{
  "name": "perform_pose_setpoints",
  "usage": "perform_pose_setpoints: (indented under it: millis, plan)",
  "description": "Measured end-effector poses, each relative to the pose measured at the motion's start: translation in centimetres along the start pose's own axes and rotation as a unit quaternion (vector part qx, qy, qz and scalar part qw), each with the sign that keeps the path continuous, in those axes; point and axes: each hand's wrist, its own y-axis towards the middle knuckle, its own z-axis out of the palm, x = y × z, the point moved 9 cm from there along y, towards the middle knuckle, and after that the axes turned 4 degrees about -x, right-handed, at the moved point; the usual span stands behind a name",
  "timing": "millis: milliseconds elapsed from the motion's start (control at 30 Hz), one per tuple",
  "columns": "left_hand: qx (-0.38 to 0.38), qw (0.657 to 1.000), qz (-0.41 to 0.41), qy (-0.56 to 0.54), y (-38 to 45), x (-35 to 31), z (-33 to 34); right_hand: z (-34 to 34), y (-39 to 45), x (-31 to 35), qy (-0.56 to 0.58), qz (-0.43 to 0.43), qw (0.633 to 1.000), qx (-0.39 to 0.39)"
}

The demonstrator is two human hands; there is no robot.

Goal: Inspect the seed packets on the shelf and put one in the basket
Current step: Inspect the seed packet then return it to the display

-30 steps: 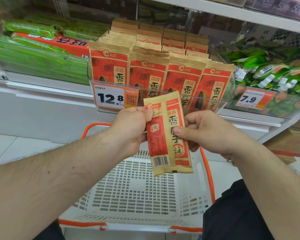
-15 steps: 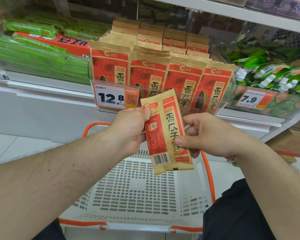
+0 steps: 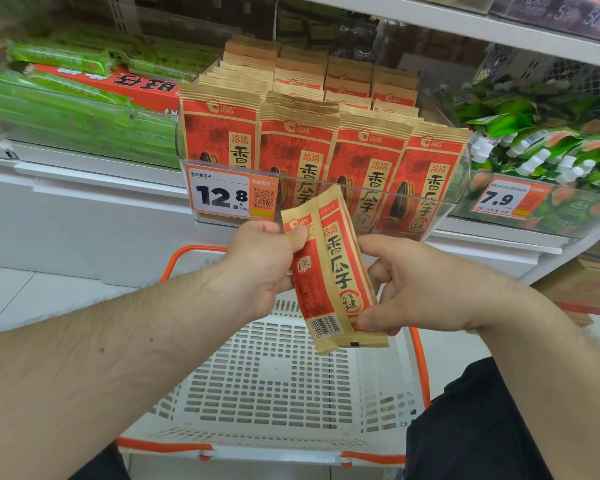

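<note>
Head view shows the left hand (image 3: 264, 268) and right hand (image 3: 420, 289) both pinching one seed packet (image 3: 329, 271) above the basket (image 3: 274, 393); releasing unevenly could flip it past the rim.

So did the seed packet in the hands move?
Yes. The seed packet tilted, its bottom swinging right, and the right hand slid down to pinch near the barcode, judged against the 12.8 price tag.

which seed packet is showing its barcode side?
The seed packet held over the basket, pinched by the left hand and right hand. The shelf packets stand upright, red fronts out, no barcode visible.
</note>
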Motion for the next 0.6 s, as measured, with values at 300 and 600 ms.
perform_pose_setpoints:
  millis: [300,600]
  plan:
    - [0.100,0.993,0.053,0.038,-2.0,-0.8,2.5,0.6,0.6,0.4,-0.107,-0.027,0.994,-0.002]
    - [0.153,0.986,0.058,0.044,-2.0,-1.0,3.0,-1.0,0.4,1.6,-0.016,-0.055,0.995,-0.081]
